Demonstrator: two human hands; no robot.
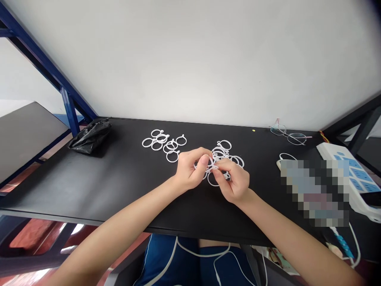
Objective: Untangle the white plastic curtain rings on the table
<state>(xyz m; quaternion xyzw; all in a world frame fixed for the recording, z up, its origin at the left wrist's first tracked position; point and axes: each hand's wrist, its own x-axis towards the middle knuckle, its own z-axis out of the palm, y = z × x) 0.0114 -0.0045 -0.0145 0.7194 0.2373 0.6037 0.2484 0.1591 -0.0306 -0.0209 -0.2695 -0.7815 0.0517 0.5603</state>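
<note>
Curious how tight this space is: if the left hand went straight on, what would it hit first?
Probably the pile of white rings just ahead of the left hand, though depth is hard to judge.

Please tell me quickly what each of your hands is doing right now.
Left hand: closed, holding white plastic rings.
Right hand: closed, holding those rings too.
</note>
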